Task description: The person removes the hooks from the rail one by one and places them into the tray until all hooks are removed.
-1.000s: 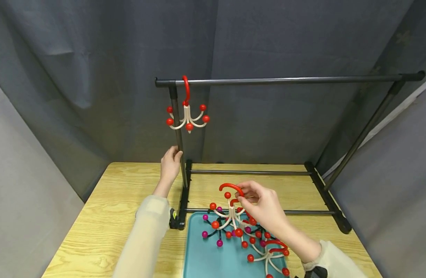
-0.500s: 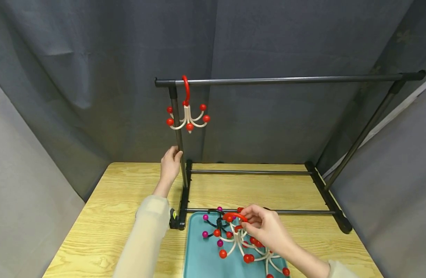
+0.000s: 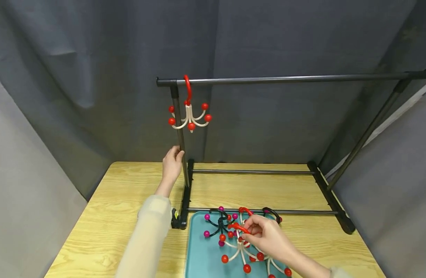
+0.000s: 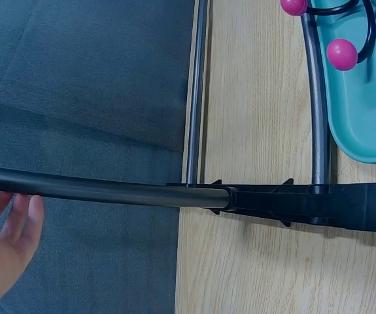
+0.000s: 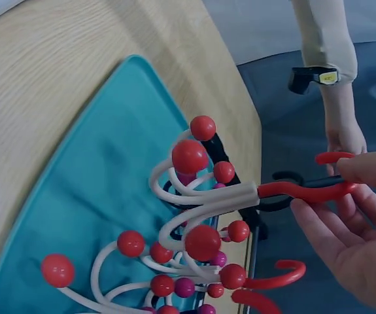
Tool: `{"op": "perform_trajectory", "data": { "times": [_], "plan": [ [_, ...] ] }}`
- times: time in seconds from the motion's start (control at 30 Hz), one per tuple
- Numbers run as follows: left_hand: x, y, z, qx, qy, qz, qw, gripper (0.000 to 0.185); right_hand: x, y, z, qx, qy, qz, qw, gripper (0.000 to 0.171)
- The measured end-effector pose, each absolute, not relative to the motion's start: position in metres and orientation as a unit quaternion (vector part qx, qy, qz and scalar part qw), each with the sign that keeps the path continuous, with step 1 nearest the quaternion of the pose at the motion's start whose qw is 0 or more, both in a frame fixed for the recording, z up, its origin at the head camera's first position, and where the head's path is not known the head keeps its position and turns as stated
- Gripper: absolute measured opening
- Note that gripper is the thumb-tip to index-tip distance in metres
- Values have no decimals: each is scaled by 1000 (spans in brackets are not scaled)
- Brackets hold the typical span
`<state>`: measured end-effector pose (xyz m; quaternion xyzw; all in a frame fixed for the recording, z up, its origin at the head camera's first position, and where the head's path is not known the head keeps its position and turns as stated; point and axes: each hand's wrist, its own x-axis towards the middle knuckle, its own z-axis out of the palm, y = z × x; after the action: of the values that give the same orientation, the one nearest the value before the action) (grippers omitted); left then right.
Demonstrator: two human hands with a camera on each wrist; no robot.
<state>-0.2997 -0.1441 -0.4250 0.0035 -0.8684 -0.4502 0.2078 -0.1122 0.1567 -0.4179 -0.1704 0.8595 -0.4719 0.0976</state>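
Low in the frame, the right hand (image 3: 268, 237) pinches a red-and-white hook hanger (image 3: 238, 241) over the teal tray (image 3: 202, 262); the left hand (image 3: 172, 164) curls round the rack's upright post (image 3: 180, 143).

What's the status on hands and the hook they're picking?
Left hand grips the rack upright. Right hand pinches the red hook of a white hanger over the teal tray. Other hangers tangled beneath it; one hangs on the top bar.
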Motion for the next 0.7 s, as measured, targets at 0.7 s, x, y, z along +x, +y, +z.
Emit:
{"op": "perform_trajectory", "data": {
  "times": [0.7],
  "plan": [
    [-300,-144,-427,2,-868,-451,207,27,-114,168,-448,-241,892,-359,132,26]
  ]
}}
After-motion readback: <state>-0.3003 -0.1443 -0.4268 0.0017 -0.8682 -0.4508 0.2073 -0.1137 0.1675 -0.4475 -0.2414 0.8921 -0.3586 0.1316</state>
